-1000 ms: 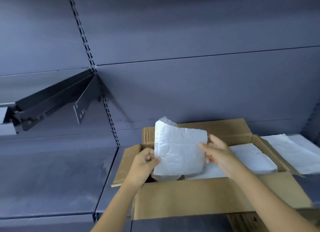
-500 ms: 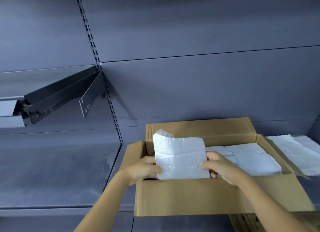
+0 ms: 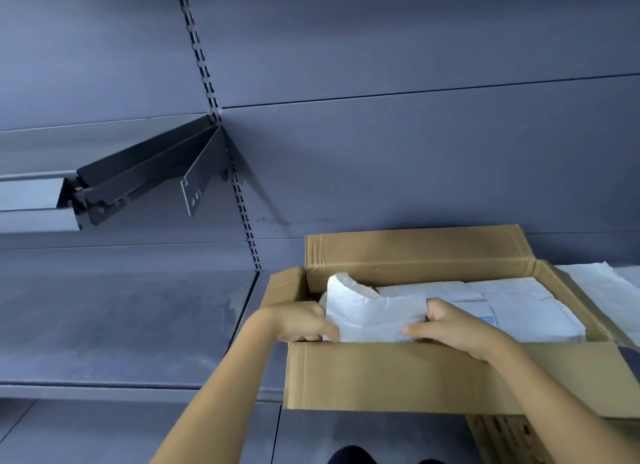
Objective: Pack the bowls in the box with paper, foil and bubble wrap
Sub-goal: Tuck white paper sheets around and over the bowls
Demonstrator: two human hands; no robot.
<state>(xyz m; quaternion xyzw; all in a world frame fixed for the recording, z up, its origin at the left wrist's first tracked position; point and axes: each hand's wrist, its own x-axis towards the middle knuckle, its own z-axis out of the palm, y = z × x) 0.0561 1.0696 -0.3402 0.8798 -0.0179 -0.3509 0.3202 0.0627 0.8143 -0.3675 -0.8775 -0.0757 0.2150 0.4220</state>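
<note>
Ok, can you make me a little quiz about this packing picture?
1. True or false: the left hand and right hand both grip the white bundle.
2. Where is the bundle? A) on the floor B) in the cardboard box's left end C) on the upper shelf
3. Fill in: loose white paper lies to the ___ of the box.
Key: 1 true; 2 B; 3 right.

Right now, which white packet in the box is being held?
The crumpled white paper-wrapped packet at the left end of the brown cardboard box, sticking up; the other white packets lie flat to its right.
</note>
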